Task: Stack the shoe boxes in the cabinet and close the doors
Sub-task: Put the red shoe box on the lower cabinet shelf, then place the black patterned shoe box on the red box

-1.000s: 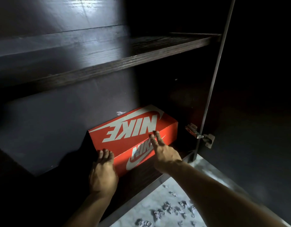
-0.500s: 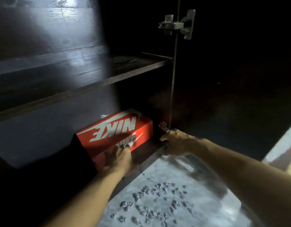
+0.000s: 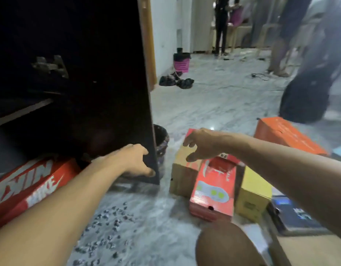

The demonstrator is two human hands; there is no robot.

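Head view: the dark cabinet door (image 3: pixel 108 93) is seen swung open, its lower outer edge gripped by the left hand (image 3: pixel 139 160), whose fingers (image 3: pixel 146 172) are curled around that edge; a metal hinge (image 3: pixel 50 67) is visible on the door's inner face. At the lower left, a red Nike shoe box (image 3: pixel 31 187) is seen lying inside the cabinet (image 3: pixel 21 112), under a dark shelf (image 3: pixel 21 112). The right hand (image 3: pixel 200 143) is held above the boxes on the floor (image 3: pixel 156 217), its fingers (image 3: pixel 187 143) spread and loosely bent, nothing being grasped; whether they touch the box beneath cannot be told through the motion blur. Beneath it a tan box (image 3: pixel 182 175) is lying, with a red box with a shoe-sole print (image 3: pixel 214 191) just beside it and a yellow box (image 3: pixel 254 194) next to that; an orange box (image 3: pixel 287 137) is set further right and back, and a dark blue box (image 3: pixel 292 214) at the right edge. Small grey crumbs (image 3: pixel 108 223) are scattered over the marble floor near the cabinet; a dark bucket (image 3: pixel 162 143) is partly hidden behind the door's edge. A knee (image 3: pixel 227 246) is seen at the bottom; farther off, a pink-labelled bin (image 3: pixel 182 63) and standing people (image 3: pixel 221 25) are made out, blurred.
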